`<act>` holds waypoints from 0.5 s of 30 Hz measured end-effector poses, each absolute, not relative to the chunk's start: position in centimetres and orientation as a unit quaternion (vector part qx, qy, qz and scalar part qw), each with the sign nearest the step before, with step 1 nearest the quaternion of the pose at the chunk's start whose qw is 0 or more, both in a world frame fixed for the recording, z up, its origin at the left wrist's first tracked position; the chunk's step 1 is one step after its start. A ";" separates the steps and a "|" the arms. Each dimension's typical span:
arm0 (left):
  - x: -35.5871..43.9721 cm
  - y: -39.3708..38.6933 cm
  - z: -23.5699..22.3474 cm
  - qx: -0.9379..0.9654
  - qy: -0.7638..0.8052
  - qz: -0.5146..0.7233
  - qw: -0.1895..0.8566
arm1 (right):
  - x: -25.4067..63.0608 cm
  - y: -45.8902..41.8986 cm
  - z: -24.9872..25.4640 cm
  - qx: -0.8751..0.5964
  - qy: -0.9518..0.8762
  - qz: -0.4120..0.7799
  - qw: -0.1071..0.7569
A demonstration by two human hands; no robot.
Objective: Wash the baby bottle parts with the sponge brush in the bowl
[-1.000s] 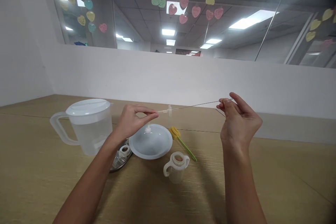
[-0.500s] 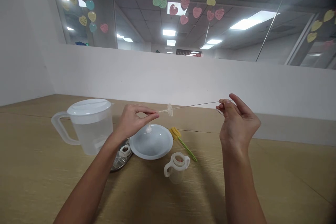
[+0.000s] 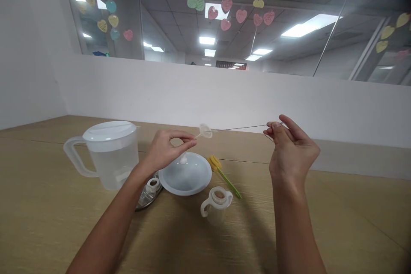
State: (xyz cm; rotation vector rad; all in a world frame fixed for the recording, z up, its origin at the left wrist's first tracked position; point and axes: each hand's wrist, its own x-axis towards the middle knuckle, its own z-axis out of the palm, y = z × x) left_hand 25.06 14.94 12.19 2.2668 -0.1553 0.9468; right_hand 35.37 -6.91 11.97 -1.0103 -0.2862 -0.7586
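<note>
Between the fingertips of my left hand point(image 3: 170, 147) is pinched a pale, see-through straw piece with a round disc point(image 3: 206, 131). A white knob point(image 3: 183, 158) shows just below that hand, over the bowl; whether it belongs to the straw piece I cannot tell. My right hand point(image 3: 289, 150) grips the wire handle of a thin straw brush point(image 3: 237, 128), some of its fingers raised. The bristle end reaches the disc, and the wire runs almost level between my hands. Beneath them on the table are a white bowl point(image 3: 186, 186) and a two-handled clear cup point(image 3: 216, 212) without a lid.
A lidded water jug point(image 3: 111, 158) stands at the left. Beside the bowl, a metal tray point(image 3: 150, 201), partly behind my left forearm, bears a white ring point(image 3: 153, 184) and clear parts. A yellow sponge brush point(image 3: 221, 171) with a green handle lies right of the bowl.
The disc has tilted, showing more of its round face, and sits slightly further left. My left hand has shifted a little right. My right hand is almost still.
</note>
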 end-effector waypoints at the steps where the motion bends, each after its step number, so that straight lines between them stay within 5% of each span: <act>1: 25.1 14.9 12.1 0.874 -0.064 0.353 0.328 | 35.3 -6.9 12.0 -0.474 -0.134 -0.356 0.794; 15: 25.4 14.1 11.9 0.877 -0.115 0.337 0.323 | 34.8 -6.9 12.2 -0.464 -0.143 -0.365 0.795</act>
